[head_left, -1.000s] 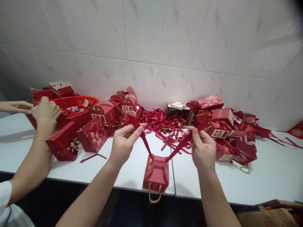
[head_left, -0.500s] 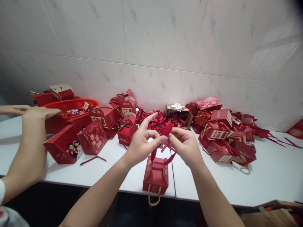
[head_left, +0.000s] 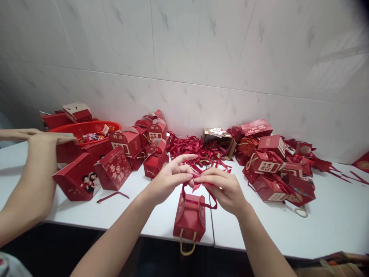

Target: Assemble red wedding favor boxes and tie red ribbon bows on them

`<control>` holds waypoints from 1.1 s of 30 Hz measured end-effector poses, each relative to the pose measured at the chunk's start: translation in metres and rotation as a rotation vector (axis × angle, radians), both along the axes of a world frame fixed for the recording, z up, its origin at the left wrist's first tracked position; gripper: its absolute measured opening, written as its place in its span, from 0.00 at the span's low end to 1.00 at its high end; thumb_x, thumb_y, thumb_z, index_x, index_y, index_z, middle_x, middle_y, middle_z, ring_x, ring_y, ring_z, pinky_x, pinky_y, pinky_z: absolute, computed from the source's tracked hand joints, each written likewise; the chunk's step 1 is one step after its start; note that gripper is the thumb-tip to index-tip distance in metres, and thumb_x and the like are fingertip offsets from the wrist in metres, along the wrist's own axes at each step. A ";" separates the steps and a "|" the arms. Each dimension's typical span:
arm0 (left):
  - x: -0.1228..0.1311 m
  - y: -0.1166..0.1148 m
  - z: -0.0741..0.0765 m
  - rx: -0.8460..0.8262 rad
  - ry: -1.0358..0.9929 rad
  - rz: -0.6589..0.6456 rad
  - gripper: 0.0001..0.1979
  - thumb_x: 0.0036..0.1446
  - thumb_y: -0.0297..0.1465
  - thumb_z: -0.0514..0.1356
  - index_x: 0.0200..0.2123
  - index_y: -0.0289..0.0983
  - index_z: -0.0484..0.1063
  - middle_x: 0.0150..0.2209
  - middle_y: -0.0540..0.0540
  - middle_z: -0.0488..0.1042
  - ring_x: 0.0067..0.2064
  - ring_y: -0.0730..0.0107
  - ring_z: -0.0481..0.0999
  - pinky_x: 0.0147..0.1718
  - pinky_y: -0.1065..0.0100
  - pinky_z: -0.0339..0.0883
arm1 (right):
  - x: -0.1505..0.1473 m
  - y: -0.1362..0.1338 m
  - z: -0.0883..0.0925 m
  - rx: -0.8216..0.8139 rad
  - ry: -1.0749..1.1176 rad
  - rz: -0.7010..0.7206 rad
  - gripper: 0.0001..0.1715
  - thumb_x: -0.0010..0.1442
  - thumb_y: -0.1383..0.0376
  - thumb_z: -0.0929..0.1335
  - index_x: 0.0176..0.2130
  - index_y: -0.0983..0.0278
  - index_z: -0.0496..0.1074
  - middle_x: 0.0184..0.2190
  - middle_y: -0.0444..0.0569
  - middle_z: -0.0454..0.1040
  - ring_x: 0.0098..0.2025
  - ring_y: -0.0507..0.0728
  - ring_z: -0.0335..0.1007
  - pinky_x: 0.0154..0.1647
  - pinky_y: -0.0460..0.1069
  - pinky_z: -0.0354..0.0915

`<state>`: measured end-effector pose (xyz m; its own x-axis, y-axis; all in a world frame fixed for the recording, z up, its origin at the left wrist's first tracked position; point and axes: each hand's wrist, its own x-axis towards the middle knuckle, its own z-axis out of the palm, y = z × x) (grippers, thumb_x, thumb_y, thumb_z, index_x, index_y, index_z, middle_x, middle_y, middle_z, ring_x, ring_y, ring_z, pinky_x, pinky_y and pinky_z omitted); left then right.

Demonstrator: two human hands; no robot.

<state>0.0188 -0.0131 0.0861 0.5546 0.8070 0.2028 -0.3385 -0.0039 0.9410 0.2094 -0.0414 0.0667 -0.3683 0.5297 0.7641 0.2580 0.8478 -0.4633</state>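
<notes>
A small red box [head_left: 189, 219] with gold rope handles stands at the table's front edge, a red ribbon [head_left: 211, 202] threaded through its top. Just above it, my left hand [head_left: 173, 175] pinches the ribbon between thumb and finger, its index finger stretched over the top. My right hand [head_left: 221, 186] holds the ribbon from the other side, fingertips close to those of the left. Where the ribbon crosses between the fingers is partly hidden.
Red boxes [head_left: 125, 142] and a red basin [head_left: 86, 127] of sweets are at left, beside another person's arm [head_left: 40, 173]. Loose red ribbons [head_left: 188, 146] lie by the wall. More boxes [head_left: 266, 163] are heaped at right. A ribbon strip [head_left: 112, 196] lies front left.
Both hands have moved down nearer the box. The raised ribbon loop between them is now lower and flatter, and the left index finger has lowered.
</notes>
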 end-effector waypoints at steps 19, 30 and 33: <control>-0.086 -0.002 -0.073 0.891 0.605 1.078 0.06 0.49 0.28 0.63 0.31 0.40 0.68 0.26 0.53 0.71 0.27 0.72 0.72 0.30 0.72 0.66 | 0.056 -0.050 -0.079 -0.002 0.144 -0.617 0.10 0.59 0.71 0.67 0.39 0.62 0.77 0.35 0.50 0.77 0.38 0.58 0.73 0.40 0.52 0.69; -0.113 -0.009 -0.151 0.712 0.947 0.809 0.06 0.54 0.36 0.58 0.33 0.39 0.67 0.34 0.47 0.72 0.39 0.63 0.74 0.42 0.63 0.66 | 0.098 -0.066 -0.154 -0.477 0.120 -0.988 0.29 0.57 0.51 0.67 0.53 0.64 0.69 0.51 0.57 0.69 0.55 0.66 0.65 0.55 0.60 0.62; -0.075 -0.011 -0.142 0.562 0.734 0.750 0.07 0.56 0.35 0.57 0.36 0.39 0.65 0.38 0.46 0.69 0.44 0.63 0.71 0.48 0.60 0.65 | 0.069 -0.052 -0.135 -0.467 0.149 -0.830 0.24 0.62 0.54 0.63 0.54 0.62 0.66 0.53 0.56 0.68 0.57 0.64 0.62 0.58 0.60 0.60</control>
